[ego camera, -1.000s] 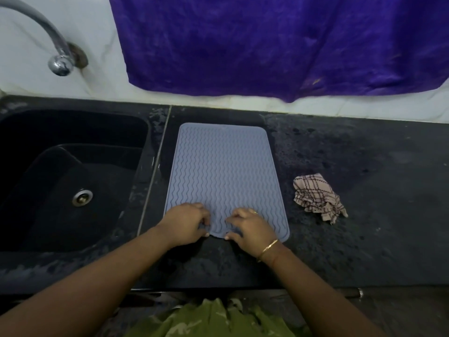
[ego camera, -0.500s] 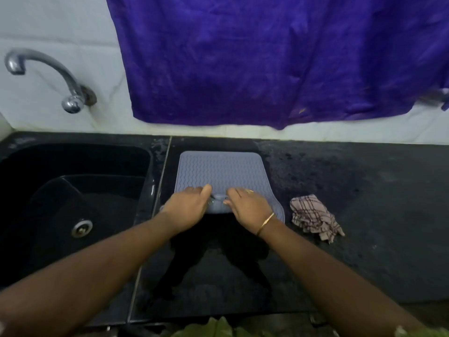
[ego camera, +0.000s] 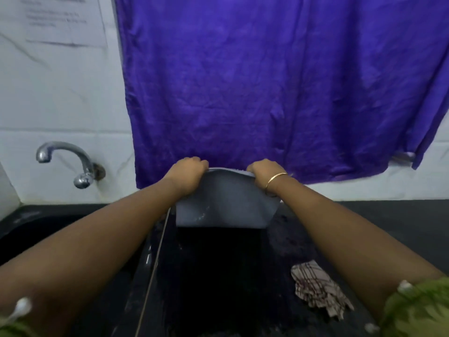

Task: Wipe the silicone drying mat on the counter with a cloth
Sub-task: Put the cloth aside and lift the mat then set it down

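Observation:
The grey-blue silicone mat (ego camera: 222, 205) is lifted off the black counter (ego camera: 379, 222) and folded back toward the wall, its smooth underside facing me. My left hand (ego camera: 188, 172) grips its raised edge on the left. On the right, my right hand (ego camera: 263, 172), with a gold bangle at the wrist, grips the same edge. The checked cloth (ego camera: 315, 290) lies crumpled on the counter at the lower right, under my right forearm, untouched by either hand.
A black sink (ego camera: 36, 237) lies to the left, with a chrome tap (ego camera: 73, 161) on the white tiled wall. A purple fabric (ego camera: 267, 88) hangs on the wall behind the mat. The counter where the mat lay looks wet and dark.
Both hands have pulled the mat's near edge up and away toward the wall, folding it over and exposing the wet counter beneath. The view has tilted upward. The cloth has not moved.

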